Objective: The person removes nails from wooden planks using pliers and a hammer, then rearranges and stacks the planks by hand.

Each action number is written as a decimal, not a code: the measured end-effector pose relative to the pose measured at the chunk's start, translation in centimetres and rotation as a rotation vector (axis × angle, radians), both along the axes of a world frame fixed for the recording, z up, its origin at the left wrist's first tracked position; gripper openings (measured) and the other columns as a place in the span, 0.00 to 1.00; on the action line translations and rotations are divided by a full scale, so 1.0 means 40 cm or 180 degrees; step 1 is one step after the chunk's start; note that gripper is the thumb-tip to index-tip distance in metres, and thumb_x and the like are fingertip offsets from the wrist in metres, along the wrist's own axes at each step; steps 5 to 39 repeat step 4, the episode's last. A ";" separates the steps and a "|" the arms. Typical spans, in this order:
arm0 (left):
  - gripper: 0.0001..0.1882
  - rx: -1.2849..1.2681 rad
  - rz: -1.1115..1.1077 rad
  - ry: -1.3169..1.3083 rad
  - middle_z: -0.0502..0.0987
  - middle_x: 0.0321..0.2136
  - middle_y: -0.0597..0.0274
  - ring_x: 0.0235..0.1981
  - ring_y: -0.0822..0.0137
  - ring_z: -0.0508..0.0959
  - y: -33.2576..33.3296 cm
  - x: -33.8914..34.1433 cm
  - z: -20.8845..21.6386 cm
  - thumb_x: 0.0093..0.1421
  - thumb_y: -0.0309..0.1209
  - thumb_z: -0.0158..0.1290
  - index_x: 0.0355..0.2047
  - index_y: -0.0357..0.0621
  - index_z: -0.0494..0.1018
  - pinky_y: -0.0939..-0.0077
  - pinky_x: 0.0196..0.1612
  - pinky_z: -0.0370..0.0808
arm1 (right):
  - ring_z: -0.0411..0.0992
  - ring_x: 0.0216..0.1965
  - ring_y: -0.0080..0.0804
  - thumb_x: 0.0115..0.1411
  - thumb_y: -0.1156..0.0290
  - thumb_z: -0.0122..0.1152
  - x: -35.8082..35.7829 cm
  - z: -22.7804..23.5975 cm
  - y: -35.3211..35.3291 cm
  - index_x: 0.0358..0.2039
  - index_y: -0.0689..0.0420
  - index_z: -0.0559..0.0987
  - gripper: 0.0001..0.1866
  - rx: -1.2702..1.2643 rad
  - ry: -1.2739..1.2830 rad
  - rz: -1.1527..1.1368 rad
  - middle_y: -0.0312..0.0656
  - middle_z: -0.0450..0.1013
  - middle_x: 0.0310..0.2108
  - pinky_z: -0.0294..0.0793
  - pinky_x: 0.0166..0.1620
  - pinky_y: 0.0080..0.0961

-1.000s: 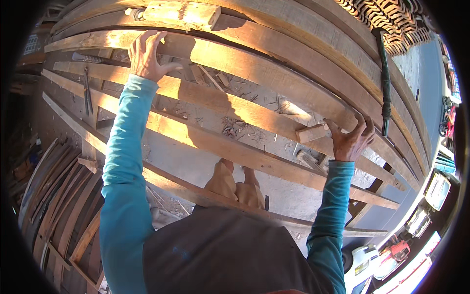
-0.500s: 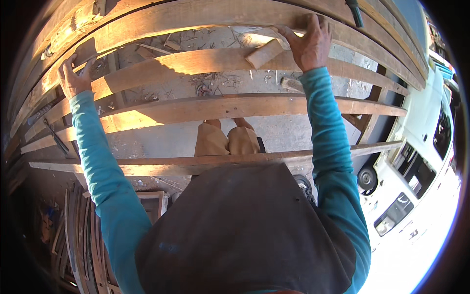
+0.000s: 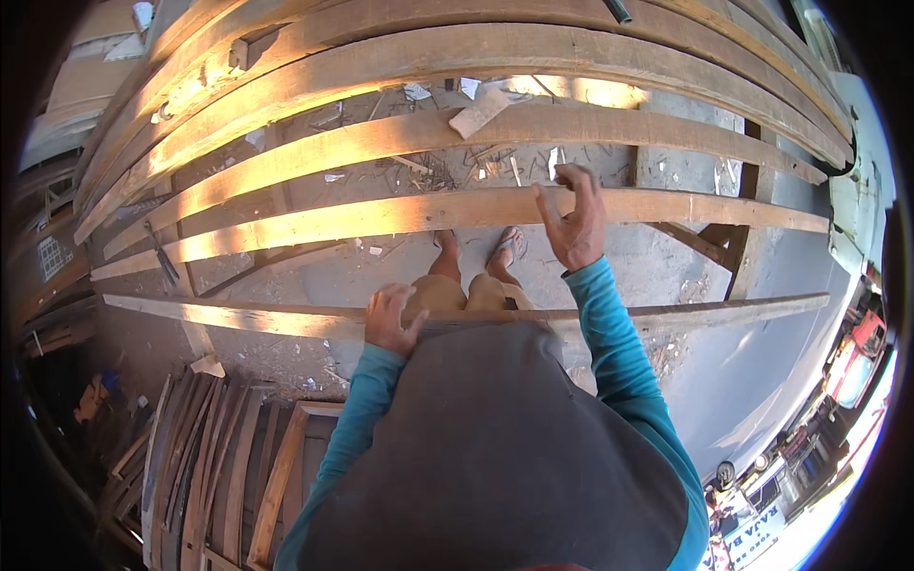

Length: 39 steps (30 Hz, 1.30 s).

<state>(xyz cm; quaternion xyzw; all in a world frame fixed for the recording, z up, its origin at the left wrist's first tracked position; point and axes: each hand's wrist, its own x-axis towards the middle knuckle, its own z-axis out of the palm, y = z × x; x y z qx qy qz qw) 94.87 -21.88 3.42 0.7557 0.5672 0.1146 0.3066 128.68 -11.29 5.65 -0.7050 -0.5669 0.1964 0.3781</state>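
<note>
My left hand [image 3: 392,319] is held low in front of my body, over the nearest wooden beam [image 3: 238,316]; its thumb is apart from its fingers and nothing shows in it. Whether it touches that beam I cannot tell. Farther right, my right hand [image 3: 577,221] hovers at the second beam [image 3: 381,217], fingers spread and bent, holding nothing. Beyond lies a third beam [image 3: 333,145], with a short wood block [image 3: 479,113] resting slantwise on it. Behind that runs a thicker beam [image 3: 447,52].
More long timbers [image 3: 752,62] lie along the far side, with a dark green tool [image 3: 619,10] on them. A hammer-like tool [image 3: 162,255] is at the left. Stacked wood strips [image 3: 190,457] and a wooden frame [image 3: 276,476] stand lower left. Scraps litter the concrete floor [image 3: 381,252].
Both hands have left the thicker far beam and drawn back toward my body, the left one farthest. The view has turned, so the white vehicle at the right has mostly gone from sight.
</note>
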 end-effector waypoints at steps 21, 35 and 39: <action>0.31 0.0071 0.0013 0.0511 0.71 0.54 0.50 0.61 0.47 0.64 -0.069 0.043 0.045 0.50 0.43 0.67 0.52 0.47 0.72 0.51 0.65 0.57 | 0.74 0.42 0.43 0.54 0.74 0.70 0.054 0.103 0.175 0.49 0.61 0.75 0.22 0.1095 -0.0414 -0.0095 0.50 0.74 0.42 0.75 0.45 0.35; 0.31 0.0071 0.0013 0.0511 0.71 0.54 0.50 0.61 0.47 0.64 -0.069 0.043 0.045 0.50 0.43 0.67 0.52 0.47 0.72 0.51 0.65 0.57 | 0.74 0.42 0.43 0.54 0.74 0.70 0.054 0.103 0.175 0.49 0.61 0.75 0.22 0.1095 -0.0414 -0.0095 0.50 0.74 0.42 0.75 0.45 0.35; 0.31 0.0071 0.0013 0.0511 0.71 0.54 0.50 0.61 0.47 0.64 -0.069 0.043 0.045 0.50 0.43 0.67 0.52 0.47 0.72 0.51 0.65 0.57 | 0.74 0.42 0.43 0.54 0.74 0.70 0.054 0.103 0.175 0.49 0.61 0.75 0.22 0.1095 -0.0414 -0.0095 0.50 0.74 0.42 0.75 0.45 0.35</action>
